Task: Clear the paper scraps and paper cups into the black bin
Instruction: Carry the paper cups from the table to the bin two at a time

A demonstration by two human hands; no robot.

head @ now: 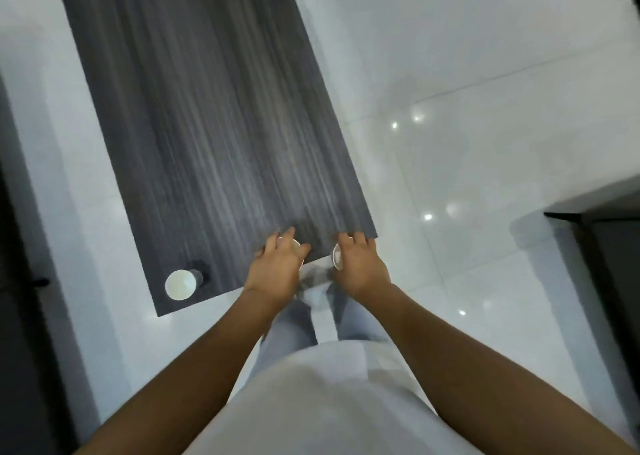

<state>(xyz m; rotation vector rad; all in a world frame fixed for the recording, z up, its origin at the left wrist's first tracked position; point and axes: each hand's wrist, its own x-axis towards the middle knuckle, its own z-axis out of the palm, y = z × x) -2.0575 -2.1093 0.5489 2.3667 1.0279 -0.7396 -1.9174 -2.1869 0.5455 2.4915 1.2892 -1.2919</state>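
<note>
I am seeing each hand, left hand (277, 264) and right hand (358, 264), curling fingers round a paper cup (left cup (295, 245), right cup (337, 256)) at the grey table (214, 108) near edge; a third cup (180, 284) is standing at its near-left corner.

Open desk beyond the hands, clutter only at the near edge

The dark wood-grain desk (207, 115) lies bare across its whole far stretch, giving free passage forward and to either side. At the near edge the left hand (277, 267) and right hand (360, 267) sit close together, each around a paper cup, leaving only a narrow gap between them. A third white paper cup (180, 284) stands upright near the desk's near-left corner, well apart from the left hand. To the right, glossy white floor (485, 143) is open up to a dark piece of furniture (609, 233).
</note>
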